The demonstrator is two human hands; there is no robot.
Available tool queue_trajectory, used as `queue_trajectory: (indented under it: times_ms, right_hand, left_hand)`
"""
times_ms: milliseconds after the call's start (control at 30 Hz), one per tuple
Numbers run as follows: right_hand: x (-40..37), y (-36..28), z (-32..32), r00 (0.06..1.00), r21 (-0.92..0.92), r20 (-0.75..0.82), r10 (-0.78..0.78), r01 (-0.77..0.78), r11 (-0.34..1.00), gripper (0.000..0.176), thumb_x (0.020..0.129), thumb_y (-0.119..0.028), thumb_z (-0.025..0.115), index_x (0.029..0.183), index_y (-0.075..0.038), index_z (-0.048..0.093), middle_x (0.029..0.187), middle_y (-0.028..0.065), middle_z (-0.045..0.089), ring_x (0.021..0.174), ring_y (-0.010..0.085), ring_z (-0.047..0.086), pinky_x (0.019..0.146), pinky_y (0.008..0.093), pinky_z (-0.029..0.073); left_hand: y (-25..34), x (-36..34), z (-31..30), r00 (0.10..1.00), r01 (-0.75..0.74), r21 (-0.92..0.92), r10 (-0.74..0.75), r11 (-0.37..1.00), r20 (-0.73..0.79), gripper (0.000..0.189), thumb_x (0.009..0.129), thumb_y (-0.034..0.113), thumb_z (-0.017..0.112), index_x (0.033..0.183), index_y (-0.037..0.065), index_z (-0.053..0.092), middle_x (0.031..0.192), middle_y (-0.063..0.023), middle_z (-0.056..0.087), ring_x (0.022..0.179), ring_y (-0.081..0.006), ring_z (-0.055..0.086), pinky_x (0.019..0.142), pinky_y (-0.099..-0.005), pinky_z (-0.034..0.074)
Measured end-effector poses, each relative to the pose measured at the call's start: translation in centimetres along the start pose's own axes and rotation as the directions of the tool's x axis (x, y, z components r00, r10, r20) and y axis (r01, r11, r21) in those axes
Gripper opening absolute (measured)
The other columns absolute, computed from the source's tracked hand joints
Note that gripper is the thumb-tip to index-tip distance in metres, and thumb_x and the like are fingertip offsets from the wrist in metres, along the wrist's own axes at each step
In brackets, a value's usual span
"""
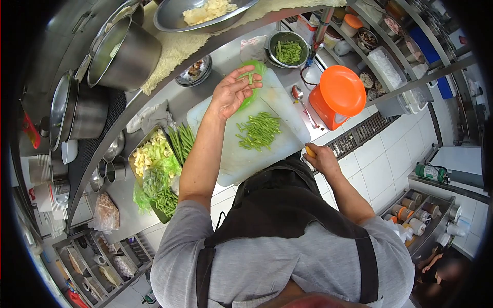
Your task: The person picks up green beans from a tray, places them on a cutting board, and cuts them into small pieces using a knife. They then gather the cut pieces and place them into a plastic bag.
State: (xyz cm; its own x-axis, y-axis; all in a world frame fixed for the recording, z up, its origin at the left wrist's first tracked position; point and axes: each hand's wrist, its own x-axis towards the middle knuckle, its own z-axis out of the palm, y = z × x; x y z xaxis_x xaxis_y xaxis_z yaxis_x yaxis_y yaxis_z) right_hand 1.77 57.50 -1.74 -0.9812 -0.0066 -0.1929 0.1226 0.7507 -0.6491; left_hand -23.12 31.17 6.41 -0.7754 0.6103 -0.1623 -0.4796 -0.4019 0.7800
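Pinching bean (250, 78) over green bowl (259, 68), left hand (231, 95), right hand (322, 159) gripping yellow handle (309, 151), steel bowl (270, 45) of cut beans (288, 51)

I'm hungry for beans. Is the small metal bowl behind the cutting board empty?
Not empty: the metal bowl holds a heap of cut green beans, below its rim.

Taking the middle of the view as the dial, an orange lidded tub (341, 91) stands at two o'clock, with a spoon (303, 102) lying just beside it. At one o'clock a steel bowl (288, 50) holds cut greens. A wide bowl of pale yellow pieces (205, 13) sits at twelve, and two big steel pots (126, 54) at ten on the shelf. A tray (132, 154) of chopped vegetables lies at nine, a rack of jars (418, 213) at four.
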Motion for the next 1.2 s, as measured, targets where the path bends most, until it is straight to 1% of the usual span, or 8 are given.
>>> queue_trajectory:
  times_ms: [267,467,633,700,767,933,1033,1200]
  right_hand:
    - [0.0,-0.5,-0.5,0.999,0.023,0.026,0.035,-0.036,0.999,0.032,0.086,-0.023,0.07,0.113,-0.007,0.066,0.09,0.0227,0.069,0.087,0.0423,0.066,0.078,0.0488,0.052]
    - [0.2,-0.1,-0.5,0.998,0.029,0.066,0.015,-0.017,0.999,0.033,0.086,-0.023,0.069,0.116,-0.008,0.066,0.093,0.022,0.069,0.09,0.0414,0.066,0.079,0.0485,0.052]
    - [0.1,1.0,0.5,0.999,0.012,0.047,0.012,-0.012,1.0,0.034,0.084,-0.022,0.069,0.115,-0.011,0.067,0.092,0.0209,0.07,0.09,0.0398,0.067,0.08,0.0501,0.053]
    - [0.1,1.6,1.4,0.999,-0.024,0.046,-0.005,0.007,1.0,0.04,0.085,-0.027,0.068,0.121,-0.009,0.066,0.096,0.02,0.071,0.09,0.0391,0.068,0.084,0.047,0.055]
    - [0.0,0.6,1.2,0.994,0.03,0.082,0.077,-0.08,0.996,0.037,0.085,-0.024,0.065,0.12,-0.01,0.066,0.099,0.0195,0.071,0.094,0.0383,0.068,0.086,0.045,0.055]
    - [-0.2,0.9,1.8,1.0,-0.028,0.008,0.025,-0.025,0.999,0.031,0.081,-0.025,0.07,0.106,-0.008,0.067,0.084,0.0175,0.07,0.082,0.0381,0.069,0.073,0.0496,0.055]
    - [0.0,0.9,2.6,0.999,-0.056,-0.049,0.004,-0.007,0.998,0.026,0.082,-0.024,0.067,0.1,-0.007,0.068,0.08,0.0178,0.069,0.08,0.0388,0.069,0.071,0.0509,0.055]
    - [-0.2,0.2,1.9,0.999,-0.072,0.001,0.044,-0.044,0.996,0.028,0.076,-0.022,0.067,0.099,-0.006,0.07,0.086,0.018,0.071,0.085,0.0387,0.069,0.076,0.0496,0.055]
  left_hand:
    - [-1.0,-1.1,0.3,1.0,0.025,0.107,-0.025,0.994,-0.002,0.031,0.095,0.005,0.064,0.125,0.003,0.057,0.11,-0.0108,0.068,0.092,-0.0188,0.067,0.063,-0.0224,0.046]
    - [-0.6,2.7,1.9,0.989,0.011,0.453,0.058,0.891,-0.138,0.026,0.093,0.004,0.065,0.119,0.001,0.06,0.106,-0.0095,0.07,0.088,-0.0146,0.067,0.062,-0.0224,0.045]
    - [-0.7,12.7,3.1,0.961,-0.11,0.851,0.273,0.513,-0.04,0.031,0.092,0.014,0.067,0.121,0.004,0.065,0.104,-0.0101,0.072,0.086,-0.014,0.067,0.072,-0.027,0.051]
    - [-2.1,17.6,-0.4,0.897,-0.151,0.979,0.435,0.14,0.076,0.051,0.088,0.034,0.072,0.128,0.004,0.063,0.115,-0.0178,0.071,0.104,-0.0247,0.068,0.092,-0.0355,0.052]
    - [-1.8,18.1,-0.5,0.907,-0.208,0.965,0.4,0.16,0.129,0.056,0.087,0.037,0.072,0.13,0.003,0.062,0.124,-0.0204,0.067,0.117,-0.0273,0.063,0.099,-0.0362,0.048]
    - [-5.4,19.9,-4.3,0.913,-0.384,0.884,0.249,0.265,0.322,0.04,0.092,0.004,0.064,0.132,-0.001,0.058,0.131,-0.0145,0.063,0.117,-0.0234,0.061,0.1,-0.0345,0.049]
    - [-6.6,17.9,-2.1,0.971,-0.21,0.908,0.182,0.362,0.152,0.039,0.094,0.004,0.064,0.132,-0.002,0.057,0.126,-0.014,0.063,0.111,-0.0198,0.062,0.097,-0.0322,0.049]
    - [-8.0,18.4,-2.7,0.97,-0.239,0.857,0.152,0.457,0.19,0.04,0.096,0.006,0.061,0.136,0.003,0.056,0.13,-0.0106,0.061,0.118,-0.0203,0.06,0.1,-0.032,0.047]
